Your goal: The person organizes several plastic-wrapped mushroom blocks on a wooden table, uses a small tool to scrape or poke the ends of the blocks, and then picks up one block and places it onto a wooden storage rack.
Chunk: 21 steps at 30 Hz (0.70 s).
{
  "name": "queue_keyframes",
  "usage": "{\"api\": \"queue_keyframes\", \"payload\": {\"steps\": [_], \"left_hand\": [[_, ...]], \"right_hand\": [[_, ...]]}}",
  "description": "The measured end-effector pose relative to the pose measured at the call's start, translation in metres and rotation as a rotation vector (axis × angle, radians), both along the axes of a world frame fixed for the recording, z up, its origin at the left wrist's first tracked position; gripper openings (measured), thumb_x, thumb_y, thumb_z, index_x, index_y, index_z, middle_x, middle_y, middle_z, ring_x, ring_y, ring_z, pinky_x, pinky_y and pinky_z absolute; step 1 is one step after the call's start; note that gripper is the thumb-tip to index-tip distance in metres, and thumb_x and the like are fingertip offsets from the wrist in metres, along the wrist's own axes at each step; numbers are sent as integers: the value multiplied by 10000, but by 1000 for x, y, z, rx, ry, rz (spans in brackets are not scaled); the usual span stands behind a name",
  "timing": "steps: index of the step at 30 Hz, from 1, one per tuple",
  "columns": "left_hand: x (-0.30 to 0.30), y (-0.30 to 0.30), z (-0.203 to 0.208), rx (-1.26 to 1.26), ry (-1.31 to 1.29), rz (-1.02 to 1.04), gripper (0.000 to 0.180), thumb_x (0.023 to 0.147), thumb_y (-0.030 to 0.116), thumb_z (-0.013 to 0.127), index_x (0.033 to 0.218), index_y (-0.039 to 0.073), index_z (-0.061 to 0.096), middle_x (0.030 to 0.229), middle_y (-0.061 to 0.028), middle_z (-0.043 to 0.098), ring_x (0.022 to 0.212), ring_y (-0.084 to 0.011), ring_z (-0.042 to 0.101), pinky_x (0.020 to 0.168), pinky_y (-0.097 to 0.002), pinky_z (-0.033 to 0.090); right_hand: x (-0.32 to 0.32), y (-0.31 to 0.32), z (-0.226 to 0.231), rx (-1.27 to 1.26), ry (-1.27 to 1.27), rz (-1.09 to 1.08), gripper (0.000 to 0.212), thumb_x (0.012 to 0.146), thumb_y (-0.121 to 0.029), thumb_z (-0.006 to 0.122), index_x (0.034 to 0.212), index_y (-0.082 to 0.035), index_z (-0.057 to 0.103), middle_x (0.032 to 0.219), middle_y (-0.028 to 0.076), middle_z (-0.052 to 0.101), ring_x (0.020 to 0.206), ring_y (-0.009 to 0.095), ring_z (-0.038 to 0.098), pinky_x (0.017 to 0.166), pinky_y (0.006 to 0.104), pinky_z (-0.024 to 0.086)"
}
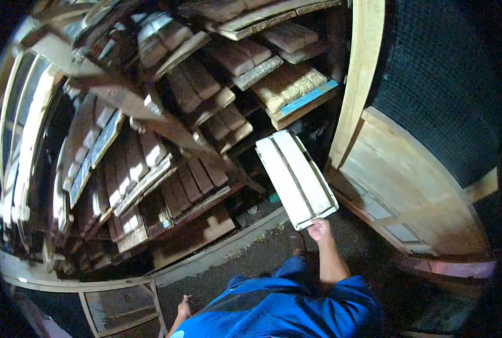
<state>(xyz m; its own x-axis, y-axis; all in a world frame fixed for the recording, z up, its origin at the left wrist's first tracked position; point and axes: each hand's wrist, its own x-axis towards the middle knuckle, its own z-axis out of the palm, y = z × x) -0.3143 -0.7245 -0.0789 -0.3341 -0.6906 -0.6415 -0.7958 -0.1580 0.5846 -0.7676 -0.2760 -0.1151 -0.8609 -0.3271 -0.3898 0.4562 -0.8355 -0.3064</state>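
My right hand [320, 231] grips the near end of a white rectangular tray [297, 177], which is split lengthwise by a dark line and stretches away from me toward the shelves. Its fingers close over the tray's near edge. Low on the left, my left hand [184, 308] hangs beside my body with a digit pointing out, and nothing shows in it. Ahead, a wooden rack holds several boards carrying long brown blocks [191, 183]. Near the tray's far end, one shelf bears a board of pale grainy material [293, 87] with a blue front edge [310, 97].
A slanting wooden beam [144, 110] crosses in front of the rack. To the right stand a wooden post [358, 79], dark mesh [431, 90] and a wooden panel [408, 169]. A mesh-filled wooden frame [121, 307] is at lower left. A low ledge [217, 253] borders the dark floor.
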Motion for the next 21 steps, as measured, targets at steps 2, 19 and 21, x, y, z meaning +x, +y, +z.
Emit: {"api": "queue_keyframes", "payload": {"steps": [2, 19, 21], "left_hand": [[-10, 17, -3, 117, 65, 55, 534, 952, 519, 431, 1279, 114, 548, 1034, -111, 611, 849, -267, 601, 752, -435, 506], [-79, 139, 67, 184, 96, 61, 552, 898, 341, 590, 1357, 71, 445, 1230, -174, 543, 1111, -327, 528, 944, -440, 424], [-98, 135, 68, 52, 102, -128, 577, 874, 335, 628, 1355, 68, 454, 1267, -189, 524, 1164, -339, 497, 986, -449, 396]], "right_hand": [[-22, 6, -5, 12, -41, -6, 399, 645, 14, 579, 1041, -29, 607, 947, 82, 668, 804, 238, 652, 659, 341, 522], [-240, -61, 6, 15, -7, 72, 224, 676, -17, 606, 888, -88, 614, 872, 29, 645, 781, 203, 614, 717, 378, 485], [-284, -39, -21, -66, 17, 70, 219, 684, -4, 595, 893, -70, 605, 898, 66, 648, 888, 251, 620, 837, 423, 501]]}}
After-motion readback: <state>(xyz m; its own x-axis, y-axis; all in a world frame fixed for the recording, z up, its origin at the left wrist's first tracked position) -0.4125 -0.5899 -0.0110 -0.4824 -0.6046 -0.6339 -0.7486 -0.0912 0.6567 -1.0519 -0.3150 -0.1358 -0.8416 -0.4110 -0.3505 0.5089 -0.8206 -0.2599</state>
